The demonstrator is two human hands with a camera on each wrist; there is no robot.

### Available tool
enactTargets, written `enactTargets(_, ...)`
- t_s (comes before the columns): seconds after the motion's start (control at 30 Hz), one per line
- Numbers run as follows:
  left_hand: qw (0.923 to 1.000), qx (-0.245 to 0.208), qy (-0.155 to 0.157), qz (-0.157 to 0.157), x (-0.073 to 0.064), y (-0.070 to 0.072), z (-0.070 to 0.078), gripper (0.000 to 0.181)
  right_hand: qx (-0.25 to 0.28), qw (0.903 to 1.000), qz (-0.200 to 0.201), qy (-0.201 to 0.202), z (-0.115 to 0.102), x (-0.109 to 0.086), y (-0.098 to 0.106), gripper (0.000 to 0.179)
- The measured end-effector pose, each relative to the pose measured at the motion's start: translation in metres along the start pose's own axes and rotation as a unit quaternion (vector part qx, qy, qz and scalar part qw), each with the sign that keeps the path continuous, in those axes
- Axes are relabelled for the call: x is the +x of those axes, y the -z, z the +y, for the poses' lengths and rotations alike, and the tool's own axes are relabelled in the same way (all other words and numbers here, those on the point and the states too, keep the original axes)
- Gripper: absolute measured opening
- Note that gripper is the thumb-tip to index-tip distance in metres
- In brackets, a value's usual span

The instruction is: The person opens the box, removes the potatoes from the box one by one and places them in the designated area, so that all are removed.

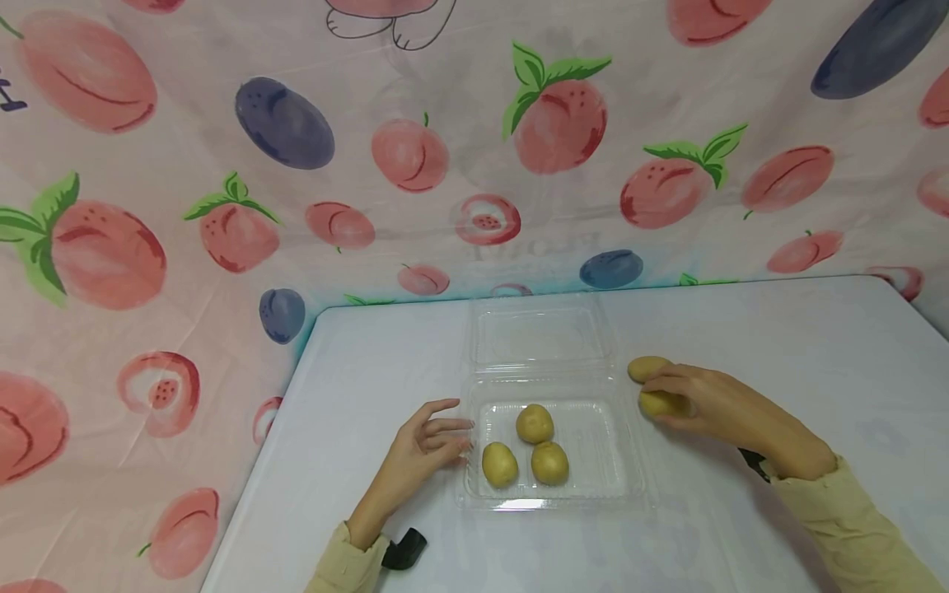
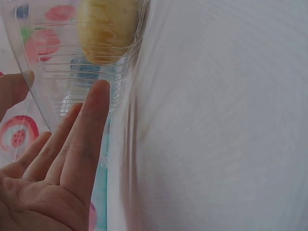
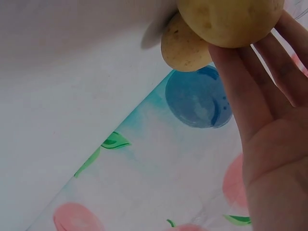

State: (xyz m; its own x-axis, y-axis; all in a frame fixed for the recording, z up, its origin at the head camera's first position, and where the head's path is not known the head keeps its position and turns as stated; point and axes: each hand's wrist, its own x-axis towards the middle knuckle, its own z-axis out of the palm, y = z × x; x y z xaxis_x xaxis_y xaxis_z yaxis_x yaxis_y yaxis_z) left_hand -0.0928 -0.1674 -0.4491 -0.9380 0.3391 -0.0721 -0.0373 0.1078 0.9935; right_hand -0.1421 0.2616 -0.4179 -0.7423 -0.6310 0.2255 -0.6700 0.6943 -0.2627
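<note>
A clear plastic clamshell box (image 1: 600, 482) lies on the white table with its lid (image 1: 539, 339) folded back. Three yellow potatoes sit inside: one at the back (image 1: 535, 423), one at the front left (image 1: 500, 465) and one at the front right (image 1: 550, 464). My left hand (image 1: 413, 451) is at the box's left side, fingers extended, with the thumb by the rim in the left wrist view. To the right of the box, my right hand (image 1: 715, 412) grips a potato (image 3: 231, 19) between thumb and fingers. Just behind that one lies another potato (image 1: 645, 368).
A cloth printed with peaches and dark blue fruit (image 1: 415, 156) hangs behind and to the left of the white table (image 1: 400, 354). Black straps (image 1: 405, 549) show at both wrists, beside the beige sleeves (image 1: 838, 511).
</note>
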Motion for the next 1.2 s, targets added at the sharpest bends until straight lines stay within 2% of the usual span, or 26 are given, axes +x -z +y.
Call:
enactTargets(0.23,1.0000,0.000,0.000,-0.001,0.000,0.000,0.000,0.061,-0.022,0.9996,0.013,0.011,0.000,0.001,-0.001,0.038)
enactTargets(0.9,1.0000,0.006,-0.001,0.000,0.000,0.001,-0.003,0.062,-0.044,0.9973,0.043,0.041,-0.009,0.008,0.007,0.043)
enactTargets(1.2,1.0000,0.004,0.000,0.001,0.000,0.001,-0.002,0.063,-0.026,0.9991,0.017,0.028,-0.021,0.016,0.016,0.037)
